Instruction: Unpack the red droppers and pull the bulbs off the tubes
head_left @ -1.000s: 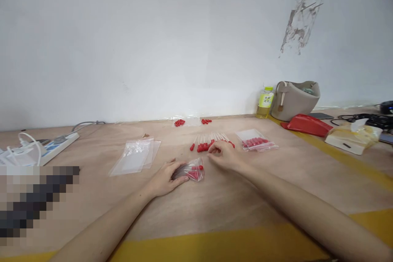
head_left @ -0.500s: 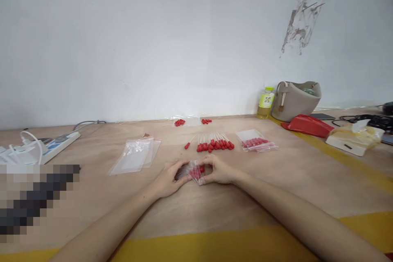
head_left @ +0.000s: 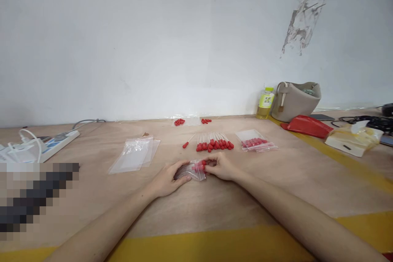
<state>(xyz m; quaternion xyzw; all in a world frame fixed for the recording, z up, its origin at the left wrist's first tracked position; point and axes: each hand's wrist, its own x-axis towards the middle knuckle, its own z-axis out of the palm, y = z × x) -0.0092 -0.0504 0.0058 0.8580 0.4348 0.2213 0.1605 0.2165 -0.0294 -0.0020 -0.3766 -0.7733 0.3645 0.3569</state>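
Low over the table, my left hand (head_left: 170,178) curls its fingers and thumb around the closed end of a clear zip bag (head_left: 186,172). Red-bulbed droppers (head_left: 199,166) sit partly in the bag, their bulbs near its mouth. My right hand (head_left: 221,166) pinches at that mouth, its fingertips on the red bulbs. Just beyond the hands lies a row of droppers (head_left: 216,144) with thin clear stems pointing away. One single dropper (head_left: 186,145) lies to the left of the row.
Flat clear bags (head_left: 135,155) lie left, and filled bags (head_left: 256,142) lie right. Small red pieces (head_left: 179,122) rest on plastic by the wall. A power strip (head_left: 59,146) stands far left. At right are a bottle (head_left: 265,104), a grey bag (head_left: 296,100), a red pouch (head_left: 308,126) and tissues (head_left: 354,139).
My right fingers have shifted from holding the bag's edges to pinching the red bulbs at its mouth. The bag lies flatter now; my left hand has stayed nearly in place.
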